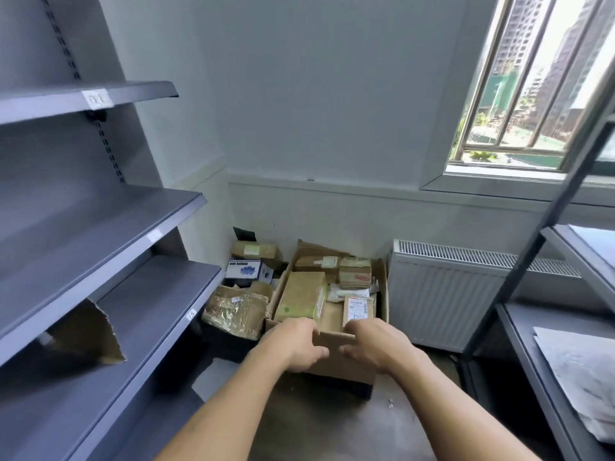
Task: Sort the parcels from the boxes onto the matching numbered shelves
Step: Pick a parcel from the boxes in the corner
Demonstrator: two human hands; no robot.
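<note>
Hands and parcel box at the start of sorting. Your left hand (296,341) and right hand (369,344) are close together but apart, both clamped on the near rim of the open brown cardboard box (346,371): fingers hooked over the edge, thumbs against the outer wall. Neither hand holds a parcel.

The box stands on the floor by the wall, just beside the white panel radiator (442,294), and seems to rest on a dark base. Inside lie:
- the long tan parcel with a green patch (301,296), at the left side
- the small brown parcel with a white barcode label (357,309), near your right hand
- the squat tape-wrapped bundle (355,272), at the far right corner

A second lot sits just left of the box, including the parcel under glossy clear tape (236,311) and the blue-and-white printed carton (246,269).

The grey metal shelving unit (159,234) on your left carries small white number tags. The tag on the lower shelf lip (191,315) appears to read 3; the tag on the upper shelf (96,98) is too blurred to read. A torn flap of brown cardboard (86,334) lies on that lower shelf, which holds no parcel in view.

By judgement, the step in hand is positioning the box, and sorting proper has not begun. The next move calls for freeing one hand, lifting out a single parcel, and turning its label up so the number can be read. Only then should you choose a shelf, since the parcel labels are illegible from here.
</note>
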